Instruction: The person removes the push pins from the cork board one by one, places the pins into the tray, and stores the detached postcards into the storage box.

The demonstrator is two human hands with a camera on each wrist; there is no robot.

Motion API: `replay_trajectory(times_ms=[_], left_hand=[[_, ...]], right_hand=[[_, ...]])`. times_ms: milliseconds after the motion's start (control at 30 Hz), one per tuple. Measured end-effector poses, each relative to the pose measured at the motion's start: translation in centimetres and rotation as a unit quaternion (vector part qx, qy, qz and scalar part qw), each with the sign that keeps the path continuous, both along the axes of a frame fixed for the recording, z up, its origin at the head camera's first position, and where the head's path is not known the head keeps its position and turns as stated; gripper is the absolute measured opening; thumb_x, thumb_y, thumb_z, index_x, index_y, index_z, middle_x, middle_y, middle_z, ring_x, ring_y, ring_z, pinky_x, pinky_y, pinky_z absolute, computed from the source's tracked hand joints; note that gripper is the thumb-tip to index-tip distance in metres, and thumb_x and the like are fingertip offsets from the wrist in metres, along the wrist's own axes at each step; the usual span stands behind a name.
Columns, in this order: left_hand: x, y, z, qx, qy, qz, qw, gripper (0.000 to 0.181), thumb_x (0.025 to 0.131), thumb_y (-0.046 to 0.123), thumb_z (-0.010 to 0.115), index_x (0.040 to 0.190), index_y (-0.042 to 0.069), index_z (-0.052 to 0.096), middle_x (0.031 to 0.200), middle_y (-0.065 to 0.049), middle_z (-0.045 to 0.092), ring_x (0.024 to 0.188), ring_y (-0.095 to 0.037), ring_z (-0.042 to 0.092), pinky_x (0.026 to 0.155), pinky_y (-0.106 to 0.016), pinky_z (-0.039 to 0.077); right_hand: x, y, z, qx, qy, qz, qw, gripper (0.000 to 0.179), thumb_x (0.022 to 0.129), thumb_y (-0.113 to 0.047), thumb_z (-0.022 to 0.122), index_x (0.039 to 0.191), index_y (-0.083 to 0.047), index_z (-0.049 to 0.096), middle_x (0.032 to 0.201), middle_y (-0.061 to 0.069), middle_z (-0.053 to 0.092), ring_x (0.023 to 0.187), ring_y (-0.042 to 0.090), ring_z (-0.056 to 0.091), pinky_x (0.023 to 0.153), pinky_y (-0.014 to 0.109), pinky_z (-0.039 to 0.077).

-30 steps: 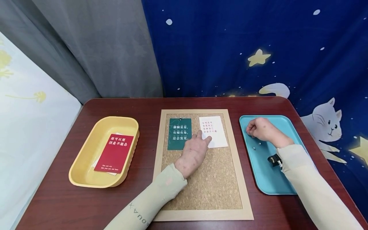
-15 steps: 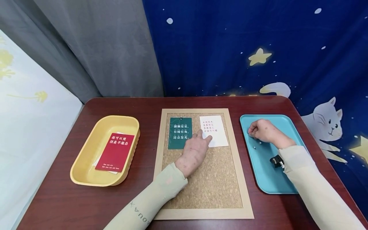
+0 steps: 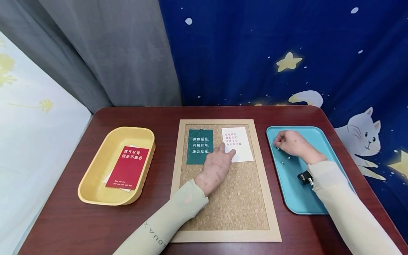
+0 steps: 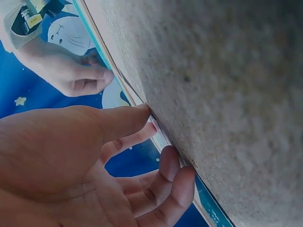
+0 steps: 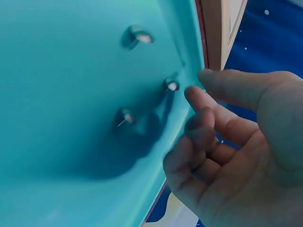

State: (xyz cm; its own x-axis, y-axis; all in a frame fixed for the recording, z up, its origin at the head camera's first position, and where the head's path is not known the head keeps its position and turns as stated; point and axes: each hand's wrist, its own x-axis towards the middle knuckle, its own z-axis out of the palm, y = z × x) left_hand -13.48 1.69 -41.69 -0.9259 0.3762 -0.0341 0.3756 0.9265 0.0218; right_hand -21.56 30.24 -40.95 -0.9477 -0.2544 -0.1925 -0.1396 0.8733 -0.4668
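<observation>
My left hand (image 3: 216, 164) rests on the cork board (image 3: 232, 198), its fingertips touching the lower left of a white card (image 3: 239, 152) with red writing. Left of it lies a green card (image 3: 198, 141) with a thumbtack (image 3: 200, 130) at its top edge. My right hand (image 3: 291, 143) is over the far left part of the blue tray (image 3: 313, 203). In the right wrist view its thumb and forefinger stand apart beside a thumbtack (image 5: 173, 85), with the other fingers curled and nothing visibly held. Two more thumbtacks lie in the tray, one of them a silvery thumbtack (image 5: 142, 37).
A yellow basket (image 3: 92, 191) at the left of the dark red table (image 3: 60, 212) contains a red card (image 3: 127, 166) atop a pale one. The board's wooden frame (image 3: 274, 226) lies between basket and tray. Curtains (image 3: 223, 53) hang behind the table.
My right hand has shifted slightly within the tray's far left part, and a thumbtack by its fingers now shows. My left hand stays on the white card.
</observation>
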Motion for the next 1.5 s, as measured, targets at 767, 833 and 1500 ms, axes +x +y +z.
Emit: replay_trajectory(times_ms=[767, 833, 1500], left_hand=[[-0.2, 0.1, 0.0, 0.001, -0.001, 0.002, 1.0000, 0.034, 0.098, 0.013, 0.067, 0.129, 0.026, 0.065, 0.133, -0.016, 0.064, 0.111, -0.029, 0.070, 0.069, -0.040, 0.065], [-0.2, 0.1, 0.0, -0.001, -0.005, 0.003, 1.0000, 0.034, 0.098, 0.012, 0.067, 0.129, 0.026, 0.065, 0.134, -0.016, 0.064, 0.112, -0.029, 0.070, 0.069, -0.040, 0.064], [0.0, 0.1, 0.1, -0.005, -0.007, 0.003, 1.0000, 0.039, 0.097, 0.016, 0.069, 0.134, 0.027, 0.063, 0.136, -0.016, 0.063, 0.114, -0.029, 0.070, 0.072, -0.039, 0.065]], right_hand=[[-3.0, -8.3, 0.1, -0.052, 0.066, 0.033, 0.9959, 0.011, 0.098, -0.008, 0.068, 0.104, 0.002, 0.069, 0.102, 0.018, 0.065, 0.091, 0.029, 0.063, 0.084, 0.040, 0.052], [-3.1, -8.7, 0.0, -0.053, 0.061, 0.036, 0.9961, 0.014, 0.098, -0.007, 0.067, 0.108, 0.003, 0.069, 0.105, 0.019, 0.064, 0.094, 0.030, 0.062, 0.086, 0.041, 0.051], [-3.8, -10.1, -0.5, -0.004, 0.060, 0.041, 0.9974, 0.036, 0.099, -0.016, 0.067, 0.130, 0.002, 0.063, 0.121, 0.023, 0.060, 0.112, 0.036, 0.054, 0.099, 0.051, 0.048]])
